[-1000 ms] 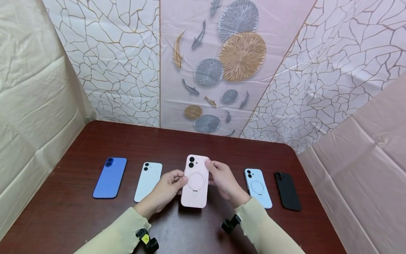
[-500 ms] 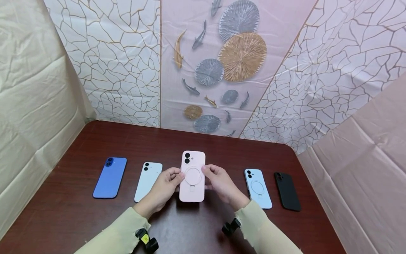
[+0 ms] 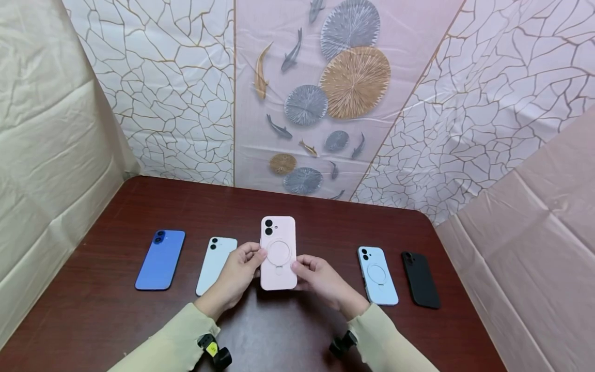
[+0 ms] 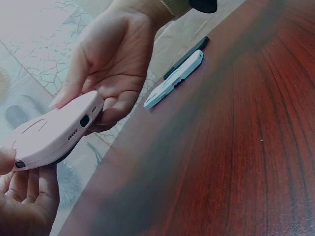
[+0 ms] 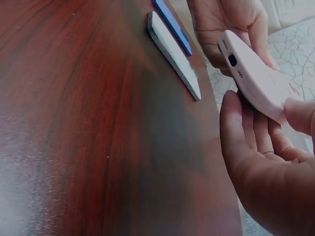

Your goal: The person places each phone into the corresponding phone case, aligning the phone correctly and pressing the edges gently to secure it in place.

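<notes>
Above the middle of the table I hold a pink phone case (image 3: 280, 276) with a ring on its back, two round camera openings and a small one beside them. My left hand (image 3: 236, 274) pinches its left edge, thumb on the back. On the opposite side, my right hand (image 3: 325, 281) grips the lower right edge between thumb and fingers. The left wrist view shows the end of the pink case (image 4: 64, 128) with a port opening, and a dark strip along its underside. Fingers (image 5: 248, 130) of my right hand curl beneath it in the right wrist view.
A blue phone (image 3: 160, 261) and a pale phone (image 3: 216, 266) lie to the left, the pale one partly behind my left hand. On the right lie a light blue ringed phone case (image 3: 378, 279) and a black case or phone (image 3: 422, 281). Patterned cloth (image 3: 176, 93) surrounds the dark wooden table (image 3: 260, 336).
The pink case has moved slightly left and away from me, and turned more upright in view. My right hand has slid from its upper right edge down to the lower right.
</notes>
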Tool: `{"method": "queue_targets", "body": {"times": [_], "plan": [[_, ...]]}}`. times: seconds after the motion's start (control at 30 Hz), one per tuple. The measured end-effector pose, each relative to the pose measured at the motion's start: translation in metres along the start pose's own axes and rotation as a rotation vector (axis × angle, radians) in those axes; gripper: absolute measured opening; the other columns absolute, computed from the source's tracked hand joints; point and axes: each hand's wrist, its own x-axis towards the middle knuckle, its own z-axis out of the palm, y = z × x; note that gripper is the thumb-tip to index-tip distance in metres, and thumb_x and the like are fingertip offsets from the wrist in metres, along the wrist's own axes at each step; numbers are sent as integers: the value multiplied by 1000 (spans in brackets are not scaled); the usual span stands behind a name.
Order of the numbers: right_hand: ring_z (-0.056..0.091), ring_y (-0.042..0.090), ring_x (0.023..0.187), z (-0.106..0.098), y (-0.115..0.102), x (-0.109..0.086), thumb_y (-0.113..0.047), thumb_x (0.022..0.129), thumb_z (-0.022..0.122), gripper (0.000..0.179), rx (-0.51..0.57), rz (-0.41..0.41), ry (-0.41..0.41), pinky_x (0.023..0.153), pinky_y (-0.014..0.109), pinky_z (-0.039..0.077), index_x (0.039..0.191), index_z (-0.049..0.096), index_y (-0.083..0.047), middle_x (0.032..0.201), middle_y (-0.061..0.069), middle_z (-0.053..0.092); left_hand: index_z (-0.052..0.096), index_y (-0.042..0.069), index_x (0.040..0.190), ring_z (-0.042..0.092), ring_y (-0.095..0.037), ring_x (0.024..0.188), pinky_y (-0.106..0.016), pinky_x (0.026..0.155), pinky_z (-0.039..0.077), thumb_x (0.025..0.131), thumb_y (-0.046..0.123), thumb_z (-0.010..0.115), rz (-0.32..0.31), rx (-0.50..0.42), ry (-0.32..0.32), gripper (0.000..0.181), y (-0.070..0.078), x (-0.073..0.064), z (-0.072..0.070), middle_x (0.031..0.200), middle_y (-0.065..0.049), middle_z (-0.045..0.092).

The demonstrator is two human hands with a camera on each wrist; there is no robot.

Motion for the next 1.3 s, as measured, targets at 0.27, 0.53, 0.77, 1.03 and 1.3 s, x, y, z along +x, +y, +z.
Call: {"method": "queue_targets", "body": {"times": [0.27, 0.53, 0.77, 1.03, 1.3], "plan": [[65, 24, 100, 3, 1, -4, -13, 97, 59, 35, 49, -1, -47, 88, 41, 52, 120, 51, 11, 108, 17, 64, 59, -3, 106, 61, -15, 77, -29, 64, 52, 99, 9, 55, -13, -34, 21, 14, 3, 1, 0, 92, -9, 67], [64, 17, 89, 4, 2, -4, -13, 96, 61, 29, -42, -35, -3, 87, 43, 52, 113, 56, 10, 97, 11, 65, 57, -5, 109, 62, -16, 82, -30, 66, 54, 100, 11, 53, -27, -63, -1, 18, -1, 2, -2, 96, -11, 66], [61, 14, 80, 6, 0, -5, -15, 96, 62, 27, -149, -53, 45, 83, 46, 51, 108, 59, 8, 87, 5, 65, 57, -3, 110, 63, -18, 87, -34, 70, 54, 100, 12, 52, -64, -74, -26, 19, -2, 3, -4, 98, -11, 66], [65, 18, 86, 5, 4, -2, -16, 98, 58, 29, 3, -22, 8, 82, 40, 54, 112, 54, 10, 99, 12, 65, 59, -3, 112, 63, -17, 85, -33, 70, 54, 100, 13, 54, -70, -33, -28, 21, -2, 4, -6, 98, -11, 67], [67, 21, 86, 3, 1, 0, -21, 99, 57, 37, 18, -35, 58, 77, 38, 55, 123, 52, 6, 104, 13, 66, 59, -5, 114, 63, -17, 84, -33, 70, 54, 100, 14, 55, -61, -14, -52, 24, -1, 0, -4, 98, -11, 68]]}}
